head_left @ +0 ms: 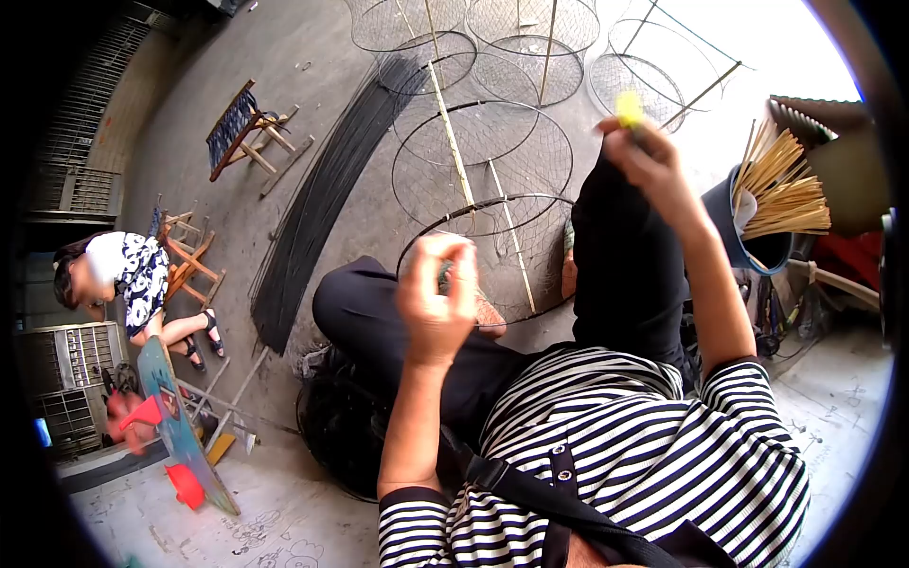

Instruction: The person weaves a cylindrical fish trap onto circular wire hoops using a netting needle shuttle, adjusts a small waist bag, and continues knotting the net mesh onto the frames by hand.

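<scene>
My left hand is raised above my lap with its fingers curled in a pinch. It overlaps the near rim of a round net cage made of dark hoops, mesh and thin bamboo sticks. Whether a thread or the rim is between those fingers, I cannot make out. Higher and to the right, my right hand is closed around a small bright yellow object, smeared by motion, so its kind is unclear. More hoops and mesh of netting stretch away from my knees across the floor.
Long bundled black rods lie left of the netting. A dark blue bucket holding bamboo sticks stands on the right. At left are a folding stool, a seated person and a tilted board with red plastic pieces.
</scene>
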The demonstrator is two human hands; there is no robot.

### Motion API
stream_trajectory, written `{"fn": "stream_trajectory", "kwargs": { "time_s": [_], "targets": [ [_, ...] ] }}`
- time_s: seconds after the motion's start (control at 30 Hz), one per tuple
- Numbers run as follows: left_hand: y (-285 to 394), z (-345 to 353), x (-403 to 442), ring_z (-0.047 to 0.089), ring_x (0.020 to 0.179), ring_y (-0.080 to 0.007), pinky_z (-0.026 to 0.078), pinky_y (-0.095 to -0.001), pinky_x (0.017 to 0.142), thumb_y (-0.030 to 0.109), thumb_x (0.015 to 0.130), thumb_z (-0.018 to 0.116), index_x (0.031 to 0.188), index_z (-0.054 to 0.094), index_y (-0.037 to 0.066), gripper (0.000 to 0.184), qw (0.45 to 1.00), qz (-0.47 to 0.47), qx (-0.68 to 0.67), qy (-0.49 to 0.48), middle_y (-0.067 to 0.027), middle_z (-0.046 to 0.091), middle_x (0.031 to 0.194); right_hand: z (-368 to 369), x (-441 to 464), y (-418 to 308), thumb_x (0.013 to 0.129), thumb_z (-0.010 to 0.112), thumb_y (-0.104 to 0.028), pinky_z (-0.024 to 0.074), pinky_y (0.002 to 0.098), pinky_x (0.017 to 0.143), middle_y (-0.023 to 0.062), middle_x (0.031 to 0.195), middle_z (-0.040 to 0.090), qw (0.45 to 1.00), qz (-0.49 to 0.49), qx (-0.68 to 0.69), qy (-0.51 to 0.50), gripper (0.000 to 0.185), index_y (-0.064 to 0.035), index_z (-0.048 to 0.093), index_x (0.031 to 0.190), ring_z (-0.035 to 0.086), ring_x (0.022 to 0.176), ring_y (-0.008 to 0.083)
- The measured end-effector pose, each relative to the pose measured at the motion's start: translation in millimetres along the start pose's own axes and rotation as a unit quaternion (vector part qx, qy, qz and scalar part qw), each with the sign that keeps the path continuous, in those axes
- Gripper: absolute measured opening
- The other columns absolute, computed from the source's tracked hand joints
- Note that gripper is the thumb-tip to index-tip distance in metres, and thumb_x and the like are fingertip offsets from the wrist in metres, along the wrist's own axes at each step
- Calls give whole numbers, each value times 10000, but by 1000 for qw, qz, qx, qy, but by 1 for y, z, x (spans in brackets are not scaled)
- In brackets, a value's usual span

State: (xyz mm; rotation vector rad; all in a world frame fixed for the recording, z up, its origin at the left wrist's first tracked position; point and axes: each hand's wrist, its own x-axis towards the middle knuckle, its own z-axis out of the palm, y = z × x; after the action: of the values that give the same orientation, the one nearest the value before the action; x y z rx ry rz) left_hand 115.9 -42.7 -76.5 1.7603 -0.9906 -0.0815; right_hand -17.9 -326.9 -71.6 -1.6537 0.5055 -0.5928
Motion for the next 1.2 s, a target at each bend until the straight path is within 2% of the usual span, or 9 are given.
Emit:
{"fn": "stream_trajectory", "kwargs": {
  "time_s": [0.13, 0.33, 0.43, 0.53, 0.87, 0.97, 1.1, 1.17, 1.2],
  "targets": [
    [-23, 53, -23, 659, 1086, -365, 509, -408, 944, 91, 867, 729, 1165, 614, -12, 336, 995, -55, 67, -56, -208, 688, 1146, 45, -8, 13, 824, 765, -207, 542, 403, 815, 143, 899, 687, 912, -155, -349, -151, 240, -53, 704, 997, 665, 911, 323],
    [-37, 61, 1, 607, 1121, -360, 420, -445, 1027, 160, 833, 772, 1123, 651, 53, 332, 988, 28, 86, -123, -162, 662, 1230, 69, 26, -37, 821, 750, -95, 532, 361, 668, 57, 790, 671, 879, -378, -287, -52, 105, -95, 716, 920, 639, 755, 233],
    [-1, 39, 23, 603, 1014, -283, 405, -414, 998, 182, 799, 786, 865, 690, 92, 147, 979, 62, 82, -175, -78, 659, 1019, 63, 39, -71, 929, 725, -178, 513, 258, 660, 11, 797, 696, 969, -216, -102, -58, 131, -79, 736, 1015, 632, 711, 77],
    [35, 18, 18, 622, 940, -243, 397, -448, 1015, 187, 815, 757, 713, 672, 81, 170, 972, 159, 100, -144, -58, 634, 864, 45, 63, -73, 959, 708, -244, 473, 228, 623, -19, 744, 663, 971, -215, -52, -87, 206, -47, 731, 1017, 599, 704, 42],
    [128, -6, -45, 668, 917, -232, 492, -370, 852, 134, 740, 706, 826, 678, 36, 134, 907, 287, 154, -266, -75, 672, 869, 33, 52, -29, 974, 666, -243, 505, 302, 651, 60, 765, 654, 943, -72, -320, -58, 220, -46, 695, 1069, 607, 685, 113],
    [141, -13, -52, 657, 847, -218, 509, -333, 772, 113, 731, 685, 860, 668, 18, 161, 891, 268, 223, -292, -83, 648, 851, 35, 52, -15, 996, 604, -296, 530, 375, 708, 136, 865, 658, 873, -227, -429, 48, 256, -58, 684, 1044, 671, 764, 272],
    [147, -20, -62, 644, 798, -217, 518, -331, 729, 105, 737, 663, 892, 665, -3, 188, 887, 288, 244, -264, -94, 630, 843, 48, 30, -57, 922, 661, -126, 576, 357, 795, 110, 1099, 634, 822, -365, -430, 75, 252, -95, 661, 1172, 675, 932, 277],
    [150, -23, -67, 641, 801, -221, 518, -329, 737, 109, 734, 669, 900, 669, -12, 206, 888, 289, 245, -260, -98, 633, 857, 68, -8, -99, 866, 684, -48, 603, 342, 798, 101, 1135, 612, 899, -339, -237, -142, 341, -101, 650, 1202, 671, 961, 267],
    [152, -24, -68, 641, 803, -222, 518, -329, 740, 112, 734, 672, 903, 672, -14, 210, 885, 294, 253, -258, -99, 633, 858, 80, -21, -103, 852, 684, -38, 610, 338, 783, 99, 1155, 600, 875, -364, -239, -212, 359, -103, 645, 1203, 671, 965, 272]
  ]
}}
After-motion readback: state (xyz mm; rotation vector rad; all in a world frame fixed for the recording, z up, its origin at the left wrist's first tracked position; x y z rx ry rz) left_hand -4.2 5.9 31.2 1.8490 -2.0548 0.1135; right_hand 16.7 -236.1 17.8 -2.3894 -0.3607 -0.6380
